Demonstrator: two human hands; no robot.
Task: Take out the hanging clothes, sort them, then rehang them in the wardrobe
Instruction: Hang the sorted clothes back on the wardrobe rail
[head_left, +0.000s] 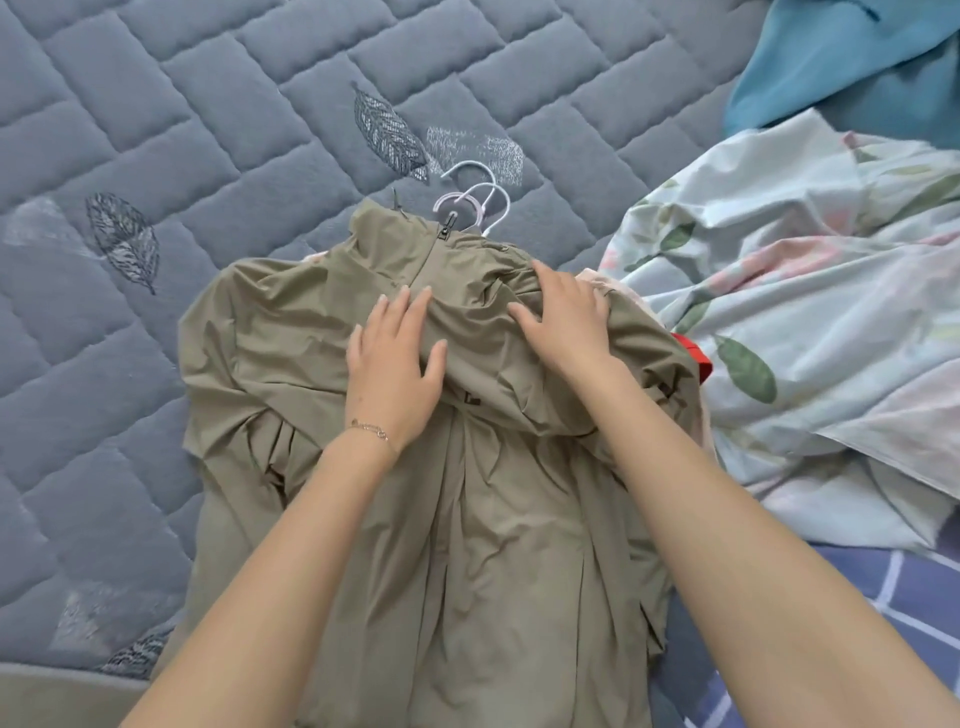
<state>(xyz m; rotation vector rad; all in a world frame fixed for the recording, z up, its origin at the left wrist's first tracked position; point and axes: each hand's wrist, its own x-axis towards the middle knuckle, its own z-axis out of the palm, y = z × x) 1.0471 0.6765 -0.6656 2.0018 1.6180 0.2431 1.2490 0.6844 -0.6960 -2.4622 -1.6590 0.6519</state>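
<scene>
Sorting step. Olive-khaki zip-front jacket (415, 467) lies frame centre on grey quilted mattress (156, 104), hangers (475, 200) above. Left hand (392, 358) and right hand (563, 317) press flat, released. Next, likely: smooth, then lift by hanger.

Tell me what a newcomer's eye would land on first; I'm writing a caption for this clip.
The olive zip jacket spread across the middle of the grey quilted mattress, with the left hand and right hand resting flat on its chest. Hanger hooks poke out above its collar, and a crumpled floral sheet lies to the right.
</scene>
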